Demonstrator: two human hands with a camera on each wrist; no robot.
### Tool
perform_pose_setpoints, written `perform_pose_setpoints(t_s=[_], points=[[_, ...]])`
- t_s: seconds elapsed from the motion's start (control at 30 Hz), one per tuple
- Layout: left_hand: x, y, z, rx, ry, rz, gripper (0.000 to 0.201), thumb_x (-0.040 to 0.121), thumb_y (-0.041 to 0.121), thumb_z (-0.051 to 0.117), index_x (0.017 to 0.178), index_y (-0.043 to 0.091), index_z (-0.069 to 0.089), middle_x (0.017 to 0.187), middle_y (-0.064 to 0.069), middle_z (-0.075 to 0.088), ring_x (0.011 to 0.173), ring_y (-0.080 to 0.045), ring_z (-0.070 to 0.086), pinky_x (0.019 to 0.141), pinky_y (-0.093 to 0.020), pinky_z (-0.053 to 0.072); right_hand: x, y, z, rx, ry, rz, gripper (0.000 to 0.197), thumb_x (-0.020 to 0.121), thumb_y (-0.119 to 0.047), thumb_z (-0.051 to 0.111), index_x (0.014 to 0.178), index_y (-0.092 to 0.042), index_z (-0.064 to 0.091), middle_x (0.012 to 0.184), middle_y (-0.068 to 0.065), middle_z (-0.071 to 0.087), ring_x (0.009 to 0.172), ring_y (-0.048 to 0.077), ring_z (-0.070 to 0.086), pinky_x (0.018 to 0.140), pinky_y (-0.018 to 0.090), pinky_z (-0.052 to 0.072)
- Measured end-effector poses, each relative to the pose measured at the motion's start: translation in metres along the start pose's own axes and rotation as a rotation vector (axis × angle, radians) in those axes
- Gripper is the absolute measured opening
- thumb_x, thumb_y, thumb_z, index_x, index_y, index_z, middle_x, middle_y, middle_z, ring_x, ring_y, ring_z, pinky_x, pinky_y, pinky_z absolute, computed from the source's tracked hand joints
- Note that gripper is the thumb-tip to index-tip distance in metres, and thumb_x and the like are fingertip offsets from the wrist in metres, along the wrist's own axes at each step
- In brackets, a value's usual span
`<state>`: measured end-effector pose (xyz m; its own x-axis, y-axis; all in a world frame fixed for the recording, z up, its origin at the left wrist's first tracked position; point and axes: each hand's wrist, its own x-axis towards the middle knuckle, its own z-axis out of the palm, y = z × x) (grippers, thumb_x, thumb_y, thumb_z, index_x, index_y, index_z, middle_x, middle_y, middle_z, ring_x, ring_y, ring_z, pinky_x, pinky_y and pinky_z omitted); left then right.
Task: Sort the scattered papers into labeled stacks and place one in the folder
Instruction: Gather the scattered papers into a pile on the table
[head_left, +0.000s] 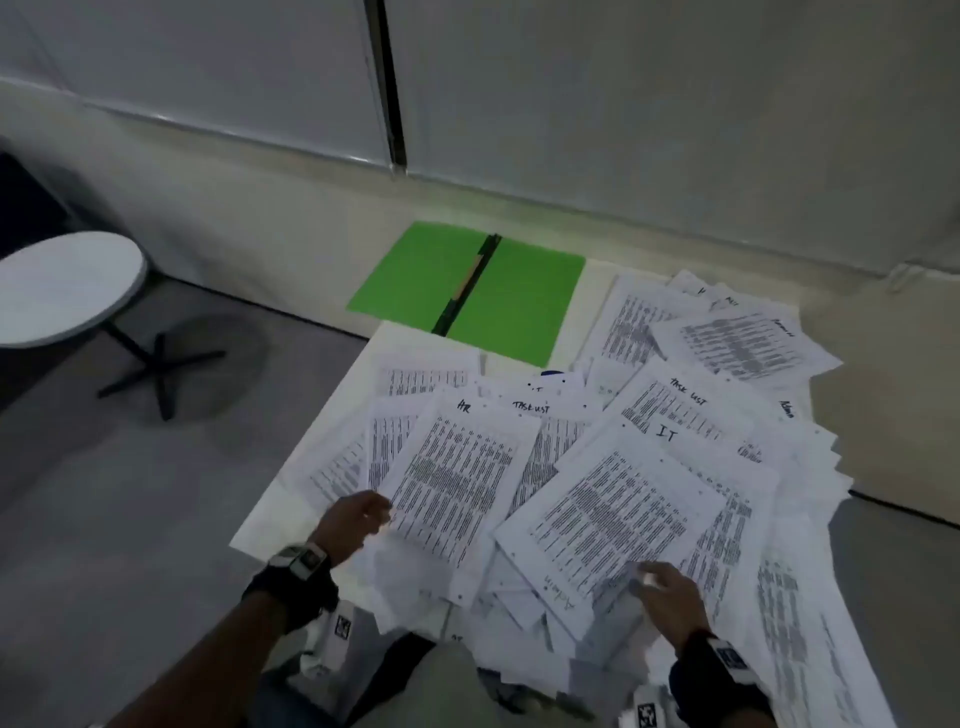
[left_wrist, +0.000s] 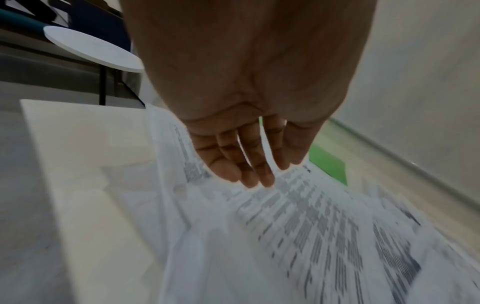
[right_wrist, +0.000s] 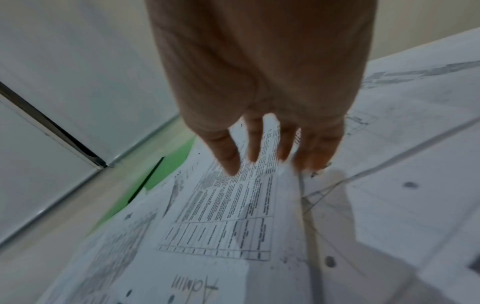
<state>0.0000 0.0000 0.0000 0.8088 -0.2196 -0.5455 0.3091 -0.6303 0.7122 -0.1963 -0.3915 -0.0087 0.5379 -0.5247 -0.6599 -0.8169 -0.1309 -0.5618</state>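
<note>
Head view, nearest first: your left hand (head_left: 358, 525) sits at the near-left edge of the paper pile (head_left: 623, 467), thumb and fingers on the lower-left corner of the sheet marked "HR" (head_left: 457, 483). Looks like a pinch on that corner, but blur keeps it from being certain. Left wrist view shows the fingers (left_wrist: 233, 164) extended, nearly straight, with a sheet edge passing between them.

Your right hand (head_left: 670, 597) is at the near-right, fingers down on the lower edge of the sheet marked "IT" (head_left: 618, 514). Right wrist view shows the fingers (right_wrist: 226, 152) spread and fairly straight over printed tables, fingertips smeared by motion. Can't tell whether anything is gripped; it reads as relaxed and resting on paper. A sheet marked "Admin" (right_wrist: 194, 286) lies just below it, upside down to you.

Both wrists carry black straps with a camera unit (head_left: 301, 561).

Mid-range: sheets overlap at all angles on a white board (head_left: 291, 467) on the grey floor. Two visible headers read "TASK LIST". No separate stacks.

Farther: green folder (head_left: 467, 291) lies open flat, dark spine down the middle, beyond the pile and touching its far edge. No sheets inside it.

Far left: round white table (head_left: 67, 286) on a black cross base. Pale wall panels run along the back.
</note>
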Motion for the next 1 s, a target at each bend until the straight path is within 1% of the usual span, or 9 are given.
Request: perform_pose_setpoints(t_s=[0.1,0.2,0.3,0.4,0.57,0.67,0.77,0.9,1.0], points=[[0.029,0.002,-0.017,0.097,0.154,0.039,0.011,0.086,0.013,0.067,0.097,0.016,0.068,0.091,-0.001,0.066,0.081,-0.017,0.059,0.07,-0.024,0.043,0.02,-0.014,0.002,-0.074,0.26,0.231,0.068,0.078,-0.034,0.077,0.132,-0.009,0.045,0.14,0.03,0.034,0.115,0.044,0.051,0.092,0.046,0.044],[0.058,0.002,-0.03,0.119,0.178,-0.015,0.022,0.085,0.016,0.068,0.106,0.011,0.066,0.102,-0.004,0.064,0.096,-0.019,0.058,0.088,-0.029,0.042,0.024,-0.033,0.014,0.04,0.304,0.336,0.099,0.082,-0.035,0.074,0.152,-0.007,0.011,0.159,0.022,0.005,0.143,0.041,0.021,0.112,0.049,0.023],[0.082,0.003,-0.036,0.038,0.068,-0.106,0.025,0.087,0.011,0.063,0.111,0.009,0.061,0.106,-0.013,0.067,0.089,-0.021,0.056,0.079,-0.035,0.045,0.035,-0.044,0.035,0.118,0.373,0.39,0.113,0.078,-0.041,0.077,0.153,-0.008,-0.001,0.161,0.016,-0.001,0.147,0.037,0.01,0.118,0.051,0.017],[0.109,0.003,-0.033,-0.02,-0.023,-0.139,0.035,0.086,0.005,0.061,0.12,0.005,0.052,0.103,-0.02,0.068,0.08,-0.023,0.057,0.065,-0.031,0.044,0.033,-0.062,0.047,0.118,0.383,0.39,0.107,0.077,-0.036,0.079,0.153,-0.007,0.008,0.158,0.021,0.015,0.142,0.04,0.026,0.112,0.051,0.03],[0.149,0.009,-0.026,0.031,-0.082,-0.159,0.034,0.08,0.021,0.073,0.109,0.019,0.056,0.099,-0.016,0.069,0.081,-0.029,0.062,0.078,-0.042,0.053,0.028,-0.096,0.064,0.098,0.42,0.337,0.07,0.09,-0.023,0.067,0.145,0.0,0.032,0.146,0.023,0.04,0.13,0.041,0.044,0.104,0.048,0.038],[0.155,0.025,-0.022,0.169,-0.154,-0.074,0.024,0.082,0.018,0.072,0.102,0.012,0.061,0.094,-0.012,0.066,0.083,-0.028,0.062,0.075,-0.035,0.05,0.022,-0.115,0.075,0.022,0.374,0.301,0.042,0.096,-0.02,0.057,0.131,0.003,0.049,0.132,0.026,0.055,0.115,0.04,0.055,0.099,0.049,0.044],[0.158,0.032,-0.019,0.275,-0.128,0.011,0.019,0.086,0.017,0.067,0.076,0.01,0.052,0.078,-0.008,0.054,0.077,-0.023,0.052,0.064,-0.027,0.035,0.018,-0.137,0.075,-0.016,0.307,0.327,0.048,0.098,-0.019,0.054,0.135,0.01,0.044,0.137,0.029,0.048,0.124,0.043,0.048,0.101,0.044,0.039],[0.168,0.038,-0.015,0.198,-0.022,0.033,0.012,0.092,0.012,0.057,0.097,0.001,0.057,0.092,-0.01,0.057,0.088,-0.023,0.053,0.077,-0.031,0.037,0.029,-0.133,0.053,0.013,0.356,0.375,0.042,0.097,-0.024,0.055,0.128,0.005,0.054,0.117,0.027,0.06,0.105,0.04,0.058,0.09,0.04,0.046],[0.178,0.046,-0.01,0.143,0.033,0.069,0.01,0.091,0.008,0.054,0.094,-0.001,0.057,0.092,-0.02,0.064,0.084,-0.03,0.057,0.077,-0.037,0.041,0.048,-0.116,0.023,-0.014,0.432,0.395,0.044,0.093,-0.031,0.059,0.124,0.001,0.06,0.121,0.022,0.063,0.109,0.037,0.06,0.089,0.038,0.047]])
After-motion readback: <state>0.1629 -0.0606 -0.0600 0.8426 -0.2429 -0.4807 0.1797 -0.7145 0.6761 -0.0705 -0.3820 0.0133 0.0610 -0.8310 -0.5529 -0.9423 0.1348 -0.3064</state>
